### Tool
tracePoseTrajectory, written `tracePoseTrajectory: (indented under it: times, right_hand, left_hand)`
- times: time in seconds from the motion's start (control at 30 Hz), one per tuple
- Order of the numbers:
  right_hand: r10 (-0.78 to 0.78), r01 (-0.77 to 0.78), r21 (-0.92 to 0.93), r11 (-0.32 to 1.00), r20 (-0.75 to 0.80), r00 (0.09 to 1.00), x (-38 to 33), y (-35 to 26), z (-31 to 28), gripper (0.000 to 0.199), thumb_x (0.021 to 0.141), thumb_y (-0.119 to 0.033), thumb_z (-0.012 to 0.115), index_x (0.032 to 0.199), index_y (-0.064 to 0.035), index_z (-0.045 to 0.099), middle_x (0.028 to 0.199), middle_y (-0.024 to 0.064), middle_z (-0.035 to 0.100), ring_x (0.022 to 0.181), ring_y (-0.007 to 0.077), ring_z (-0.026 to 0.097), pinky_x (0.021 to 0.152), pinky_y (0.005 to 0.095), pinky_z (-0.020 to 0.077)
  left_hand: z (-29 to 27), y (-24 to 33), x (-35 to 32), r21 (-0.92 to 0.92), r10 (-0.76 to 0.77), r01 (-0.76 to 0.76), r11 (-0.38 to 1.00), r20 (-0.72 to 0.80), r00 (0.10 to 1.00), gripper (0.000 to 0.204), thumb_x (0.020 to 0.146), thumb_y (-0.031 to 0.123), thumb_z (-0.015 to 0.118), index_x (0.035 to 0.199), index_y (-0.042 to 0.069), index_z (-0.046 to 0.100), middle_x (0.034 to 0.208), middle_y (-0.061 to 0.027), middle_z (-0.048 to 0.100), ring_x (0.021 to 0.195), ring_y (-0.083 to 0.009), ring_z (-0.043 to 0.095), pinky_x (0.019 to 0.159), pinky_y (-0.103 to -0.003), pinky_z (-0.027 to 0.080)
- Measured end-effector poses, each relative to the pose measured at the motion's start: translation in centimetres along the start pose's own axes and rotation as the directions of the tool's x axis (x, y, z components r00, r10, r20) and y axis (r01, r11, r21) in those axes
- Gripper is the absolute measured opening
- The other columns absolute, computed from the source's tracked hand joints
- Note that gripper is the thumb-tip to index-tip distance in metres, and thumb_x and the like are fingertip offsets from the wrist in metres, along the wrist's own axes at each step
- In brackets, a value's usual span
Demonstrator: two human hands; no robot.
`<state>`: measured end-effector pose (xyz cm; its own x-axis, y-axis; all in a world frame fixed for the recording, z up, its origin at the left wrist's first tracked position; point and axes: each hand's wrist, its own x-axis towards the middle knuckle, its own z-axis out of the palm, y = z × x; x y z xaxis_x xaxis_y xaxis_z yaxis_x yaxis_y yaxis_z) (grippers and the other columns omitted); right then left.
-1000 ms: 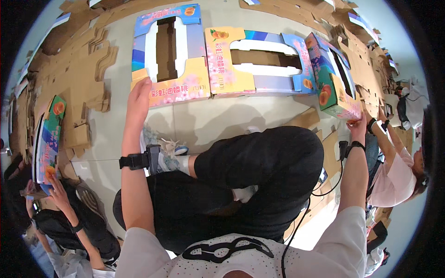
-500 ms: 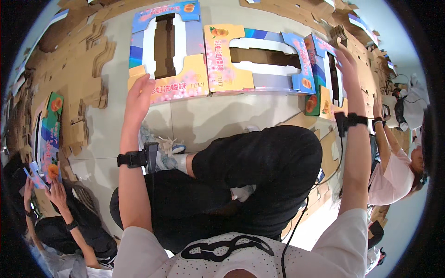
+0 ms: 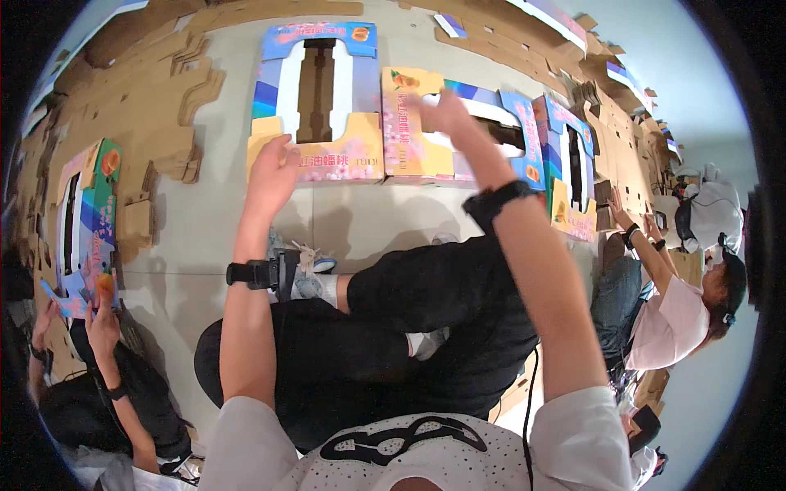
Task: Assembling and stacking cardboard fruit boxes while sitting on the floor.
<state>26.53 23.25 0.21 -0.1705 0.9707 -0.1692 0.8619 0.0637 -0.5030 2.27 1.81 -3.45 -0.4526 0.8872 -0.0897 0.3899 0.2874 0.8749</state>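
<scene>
Two flat printed cardboard box blanks lie side by side on the grey floor in front of me. My left hand (image 3: 273, 173) rests with fingers spread on the near yellow-and-pink edge of the left blank (image 3: 282, 90), which has a long cut-out window. My right hand (image 3: 444, 113) is blurred and hovers with its fingers apart over the top of the right blank (image 3: 413, 143), a yellow, blue and white sheet; I cannot tell whether it touches it. A third blank (image 3: 573, 176) stands tilted further right. Both wrists carry black bands. I sit cross-legged in black trousers.
Brown cardboard sheets (image 3: 123, 106) are heaped at the left and along the back. A person (image 3: 679, 303) in a pink top sits at my right, reaching toward the tilted blank. Another person (image 3: 98, 360) at the lower left holds a green-and-blue blank (image 3: 82, 213).
My right hand left the tilted blank at the far right and swung left over the middle blank. My left hand slid slightly along the left blank's near edge. The view shifted right.
</scene>
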Motion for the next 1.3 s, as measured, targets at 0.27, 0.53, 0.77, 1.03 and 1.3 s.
tracePoseTrajectory:
  times: [0.27, 0.53, 0.77, 1.03, 1.3]
  right_hand:
    - [-0.128, 0.204, -0.265, 0.943, 0.278, 0.952, -4.1, 1.8, 2.8, 0.109, 0.064, -0.065, 0.075, 0.134, 0.0118, 0.042, 0.123, 0.0304, 0.058, 0.121, 0.0400, 0.055, 0.111, 0.0530, 0.0296]
    - [-0.093, 0.158, -0.305, 0.939, 0.217, 0.972, -3.6, 0.7, 3.7, 0.107, 0.061, -0.063, 0.075, 0.128, 0.0126, 0.040, 0.112, 0.0271, 0.065, 0.111, 0.0420, 0.061, 0.109, 0.0527, 0.0320]
    - [-0.157, 0.139, -0.271, 0.952, -0.046, 0.986, -3.1, -0.2, 0.0, 0.096, 0.063, -0.067, 0.071, 0.115, 0.0101, 0.047, 0.107, 0.0238, 0.066, 0.101, 0.0376, 0.066, 0.092, 0.0495, 0.0468]
    - [-0.769, 0.759, -0.129, 0.639, -0.143, 0.623, -7.6, -5.1, -4.6, 0.064, 0.057, -0.037, 0.074, 0.104, 0.0035, 0.057, 0.092, 0.0228, 0.064, 0.089, 0.0419, 0.059, 0.085, 0.0450, 0.0463]
    - [-0.765, 0.753, -0.142, 0.642, -0.175, 0.620, -7.2, -3.8, 0.8, 0.094, 0.072, -0.052, 0.076, 0.139, 0.0048, 0.043, 0.136, 0.0286, 0.046, 0.131, 0.0437, 0.036, 0.110, 0.0492, 0.0331]
  left_hand:
    - [0.8, -0.3, 0.0, 0.074, 0.031, -0.030, 0.997, -0.005, 1.000, 0.042, 0.093, 0.022, 0.056, 0.128, -0.001, 0.057, 0.126, -0.0217, 0.060, 0.118, -0.0346, 0.057, 0.097, -0.040, 0.046]
    - [1.4, 0.2, 0.2, 0.041, 0.008, -0.008, 0.999, -0.015, 1.000, 0.037, 0.092, 0.019, 0.057, 0.122, -0.003, 0.060, 0.122, -0.0210, 0.062, 0.114, -0.0334, 0.059, 0.095, -0.039, 0.047]
    - [1.0, -0.8, 0.2, 0.005, 0.003, -0.003, 1.000, -0.020, 1.000, 0.042, 0.093, 0.022, 0.057, 0.127, -0.003, 0.057, 0.126, -0.0212, 0.060, 0.116, -0.0324, 0.058, 0.096, -0.038, 0.046]
    - [-0.5, 2.8, 0.4, -0.308, -0.079, -0.018, 0.951, -0.299, 0.951, 0.062, 0.103, 0.045, 0.040, 0.146, 0.000, 0.038, 0.142, -0.0177, 0.050, 0.130, -0.0252, 0.049, 0.105, -0.038, 0.039]
    - [-1.7, 2.1, 0.5, -0.462, -0.211, 0.073, 0.884, -0.255, 0.944, 0.057, 0.101, 0.042, 0.043, 0.132, -0.006, 0.051, 0.126, -0.0166, 0.059, 0.115, -0.0219, 0.055, 0.099, -0.033, 0.041]
